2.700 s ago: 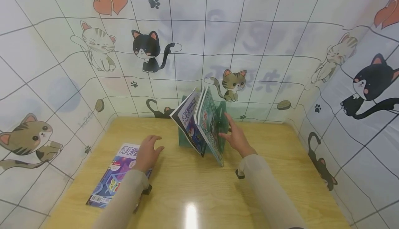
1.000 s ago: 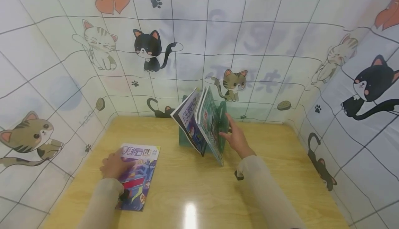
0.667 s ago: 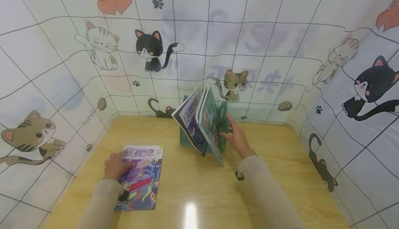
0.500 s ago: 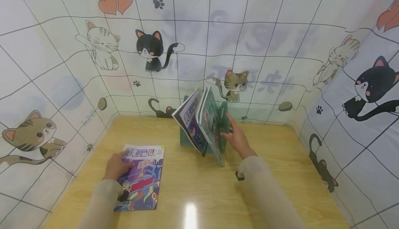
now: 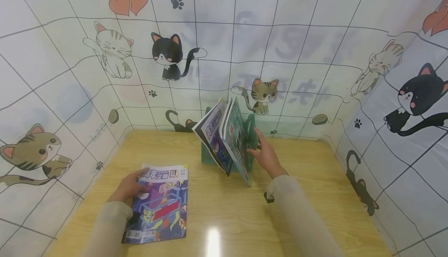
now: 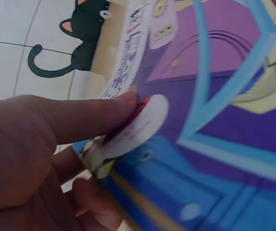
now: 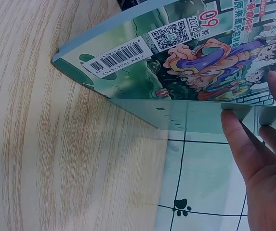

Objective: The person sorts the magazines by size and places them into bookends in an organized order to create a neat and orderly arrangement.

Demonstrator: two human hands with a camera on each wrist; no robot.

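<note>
In the head view, my left hand (image 5: 128, 186) pinches the left edge of a purple magazine (image 5: 164, 206) on the near left. The left wrist view shows the thumb (image 6: 104, 113) on the cover (image 6: 215, 125) and curled fingers under the edge, which is bent up. My right hand (image 5: 268, 156) grips the right side panel of a green book stand (image 5: 252, 132), with fingertips against it in the right wrist view. A green magazine (image 5: 235, 140) with a barcode and a dark purple magazine (image 5: 215, 136) lean leftward in the stand.
The light wooden table (image 5: 217, 206) meets a cat-print cloth wall (image 5: 217, 47) just behind the stand. The same cloth rises at left and right. A bright reflection lies on the near table.
My left hand has gone from above the magazine to its left edge and taken hold. The magazine has slid right and turned straighter. My right hand and the stand stay put.
</note>
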